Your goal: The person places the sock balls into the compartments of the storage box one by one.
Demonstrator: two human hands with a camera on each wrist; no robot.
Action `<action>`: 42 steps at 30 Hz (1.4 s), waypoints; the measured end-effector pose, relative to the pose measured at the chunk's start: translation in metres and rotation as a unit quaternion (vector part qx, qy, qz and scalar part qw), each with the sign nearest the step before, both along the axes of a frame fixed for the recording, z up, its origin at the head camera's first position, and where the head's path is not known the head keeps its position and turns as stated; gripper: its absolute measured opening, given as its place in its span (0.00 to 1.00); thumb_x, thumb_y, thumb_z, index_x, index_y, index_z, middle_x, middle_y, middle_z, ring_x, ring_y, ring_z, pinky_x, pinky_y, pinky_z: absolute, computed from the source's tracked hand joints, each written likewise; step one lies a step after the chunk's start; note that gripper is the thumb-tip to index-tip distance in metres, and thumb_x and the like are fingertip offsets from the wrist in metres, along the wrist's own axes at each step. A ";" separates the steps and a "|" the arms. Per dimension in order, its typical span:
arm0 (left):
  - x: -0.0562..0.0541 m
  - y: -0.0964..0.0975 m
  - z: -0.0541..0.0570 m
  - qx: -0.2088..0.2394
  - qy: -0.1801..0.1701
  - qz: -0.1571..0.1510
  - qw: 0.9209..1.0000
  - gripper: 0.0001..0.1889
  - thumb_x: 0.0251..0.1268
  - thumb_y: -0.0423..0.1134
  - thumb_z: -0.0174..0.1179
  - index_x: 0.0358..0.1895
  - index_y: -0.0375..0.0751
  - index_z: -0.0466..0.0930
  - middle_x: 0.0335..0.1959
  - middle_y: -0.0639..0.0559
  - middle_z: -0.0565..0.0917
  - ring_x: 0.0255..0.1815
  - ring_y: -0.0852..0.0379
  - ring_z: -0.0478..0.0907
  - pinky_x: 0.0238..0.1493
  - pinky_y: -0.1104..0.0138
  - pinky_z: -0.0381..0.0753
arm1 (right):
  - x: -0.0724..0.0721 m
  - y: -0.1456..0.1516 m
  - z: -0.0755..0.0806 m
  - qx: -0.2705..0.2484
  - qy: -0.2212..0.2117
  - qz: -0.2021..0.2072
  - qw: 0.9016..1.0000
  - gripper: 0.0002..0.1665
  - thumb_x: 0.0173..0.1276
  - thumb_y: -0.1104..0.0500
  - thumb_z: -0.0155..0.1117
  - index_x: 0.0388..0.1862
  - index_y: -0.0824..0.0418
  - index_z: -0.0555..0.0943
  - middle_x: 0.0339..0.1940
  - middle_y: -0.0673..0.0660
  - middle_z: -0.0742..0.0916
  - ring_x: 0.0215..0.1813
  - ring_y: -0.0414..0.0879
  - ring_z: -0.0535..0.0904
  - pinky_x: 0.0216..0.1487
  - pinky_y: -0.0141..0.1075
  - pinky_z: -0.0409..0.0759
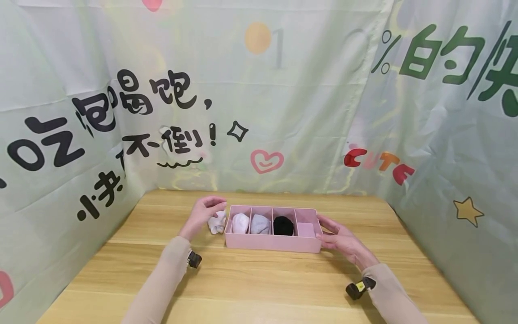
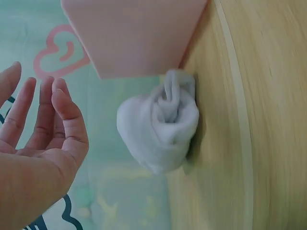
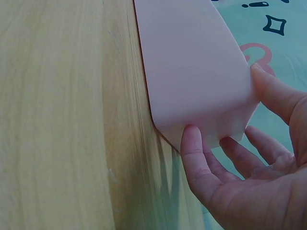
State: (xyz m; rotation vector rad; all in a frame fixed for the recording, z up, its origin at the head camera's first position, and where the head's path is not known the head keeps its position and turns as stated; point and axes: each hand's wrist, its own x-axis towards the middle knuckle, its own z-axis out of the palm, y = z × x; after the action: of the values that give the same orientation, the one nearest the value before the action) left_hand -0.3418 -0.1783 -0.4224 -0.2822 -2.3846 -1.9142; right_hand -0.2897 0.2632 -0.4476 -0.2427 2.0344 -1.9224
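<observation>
A pink divided storage box sits lengthwise before me. From left to right its compartments hold a whitish rolled sock, a pale grey one and a black bundle; the rightmost shows only pink plastic. Outside its left end, on the table, lies a white balled-up sock. Just above and beside that sock hovers my left hand, fingers loosely bent, holding nothing. At the box's right end my right hand grips it, thumb at the rim and fingertips against the end wall.
The wooden table stretches in front of the box. Printed cloth curtains stand along its back and both sides. Small black cameras are strapped at my wrists.
</observation>
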 end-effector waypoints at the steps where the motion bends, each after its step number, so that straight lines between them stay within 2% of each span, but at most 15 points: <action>1: -0.001 -0.002 0.000 -0.002 -0.001 0.003 1.000 0.18 0.65 0.40 0.65 0.54 0.34 0.81 0.51 0.39 0.85 0.41 0.62 0.79 0.39 0.67 0.81 | 0.000 0.000 0.000 0.000 0.002 0.002 1.000 0.46 0.71 0.66 0.59 0.80 0.62 0.46 0.81 0.66 0.51 0.77 0.67 0.54 0.56 0.35 0.80; 7: -0.004 -0.014 -0.003 -0.012 -0.020 0.013 1.000 0.19 0.65 0.41 0.65 0.55 0.35 0.80 0.55 0.40 0.83 0.44 0.61 0.79 0.46 0.61 0.81 | 0.000 0.002 0.001 -0.003 0.005 0.004 1.000 0.47 0.71 0.66 0.60 0.80 0.62 0.46 0.81 0.66 0.51 0.72 0.58 0.66 0.52 0.33 0.81; 10: -0.007 -0.018 -0.005 -0.002 -0.041 0.030 0.999 0.20 0.65 0.39 0.65 0.57 0.35 0.79 0.57 0.40 0.82 0.45 0.61 0.79 0.51 0.58 0.80 | -0.001 0.003 0.001 -0.004 0.005 0.003 1.000 0.47 0.70 0.66 0.61 0.80 0.62 0.46 0.81 0.66 0.52 0.69 0.54 0.69 0.50 0.32 0.82; 14: -0.010 -0.023 -0.008 0.009 -0.064 0.053 0.997 0.20 0.65 0.35 0.64 0.59 0.35 0.78 0.60 0.36 0.79 0.44 0.62 0.79 0.54 0.56 0.78 | -0.001 0.003 0.000 -0.002 0.004 0.003 1.000 0.47 0.70 0.66 0.61 0.80 0.62 0.46 0.81 0.66 0.52 0.71 0.56 0.67 0.50 0.32 0.82; 19: -0.012 -0.028 -0.014 -0.007 -0.070 0.061 0.996 0.21 0.65 0.35 0.64 0.60 0.35 0.77 0.63 0.34 0.76 0.48 0.57 0.78 0.53 0.58 0.77 | 0.000 0.002 0.000 0.000 0.001 0.000 1.000 0.46 0.71 0.66 0.60 0.80 0.61 0.47 0.81 0.66 0.52 0.74 0.61 0.62 0.52 0.33 0.81; 21: -0.012 -0.030 -0.016 -0.013 -0.075 0.057 0.995 0.22 0.64 0.36 0.64 0.61 0.35 0.77 0.64 0.35 0.76 0.53 0.53 0.77 0.56 0.58 0.77 | 0.001 0.002 0.000 0.001 0.000 -0.001 1.000 0.46 0.71 0.65 0.60 0.80 0.61 0.47 0.81 0.66 0.52 0.74 0.61 0.62 0.52 0.33 0.81; 24: -0.013 -0.031 -0.019 -0.020 -0.100 0.047 0.994 0.23 0.64 0.35 0.64 0.62 0.37 0.76 0.67 0.37 0.73 0.62 0.45 0.72 0.60 0.53 0.75 | 0.001 0.002 -0.001 0.002 0.000 -0.001 1.000 0.47 0.71 0.65 0.61 0.80 0.61 0.46 0.80 0.66 0.52 0.74 0.62 0.61 0.52 0.34 0.81; 28: -0.015 -0.031 -0.021 -0.032 -0.136 0.025 0.990 0.26 0.63 0.34 0.63 0.66 0.40 0.73 0.72 0.38 0.65 0.70 0.38 0.63 0.65 0.46 0.70 | 0.001 0.003 -0.001 0.000 0.001 0.000 1.000 0.47 0.71 0.65 0.61 0.80 0.61 0.46 0.81 0.66 0.52 0.75 0.64 0.60 0.53 0.34 0.81; 30: -0.016 -0.030 -0.022 -0.032 -0.145 0.017 0.989 0.27 0.63 0.33 0.63 0.67 0.41 0.71 0.74 0.36 0.61 0.72 0.37 0.60 0.67 0.45 0.68 | 0.001 0.003 -0.001 -0.003 0.001 0.000 1.000 0.47 0.70 0.66 0.61 0.80 0.62 0.47 0.81 0.66 0.52 0.74 0.62 0.62 0.53 0.34 0.81; 38: -0.023 -0.026 -0.026 -0.011 -0.161 -0.010 0.987 0.29 0.62 0.27 0.61 0.69 0.37 0.68 0.76 0.32 0.55 0.73 0.36 0.60 0.69 0.50 0.69 | 0.001 0.004 0.000 -0.010 0.000 0.006 1.000 0.48 0.69 0.67 0.61 0.80 0.62 0.46 0.81 0.66 0.52 0.66 0.50 0.72 0.51 0.33 0.82; 40: -0.024 -0.025 -0.026 -0.011 -0.161 -0.013 0.987 0.29 0.62 0.27 0.61 0.68 0.37 0.69 0.76 0.34 0.57 0.70 0.38 0.65 0.65 0.54 0.73 | 0.001 0.004 0.000 -0.013 0.001 0.008 1.000 0.48 0.69 0.67 0.61 0.80 0.62 0.46 0.81 0.67 0.51 0.63 0.48 0.75 0.50 0.33 0.82; 42: -0.026 -0.024 -0.026 -0.015 -0.159 -0.017 0.987 0.29 0.61 0.27 0.61 0.68 0.38 0.70 0.75 0.35 0.60 0.63 0.44 0.72 0.58 0.59 0.78 | 0.000 0.003 0.001 -0.014 0.003 0.008 1.000 0.48 0.69 0.67 0.61 0.80 0.62 0.46 0.81 0.67 0.51 0.60 0.46 0.77 0.49 0.33 0.82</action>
State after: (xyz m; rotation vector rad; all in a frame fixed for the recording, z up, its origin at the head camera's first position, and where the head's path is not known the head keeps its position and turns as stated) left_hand -0.3675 -0.2027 -0.4480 -0.0170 -2.6192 -2.0771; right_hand -0.2893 0.2665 -0.4463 -0.2709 2.0030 -1.9441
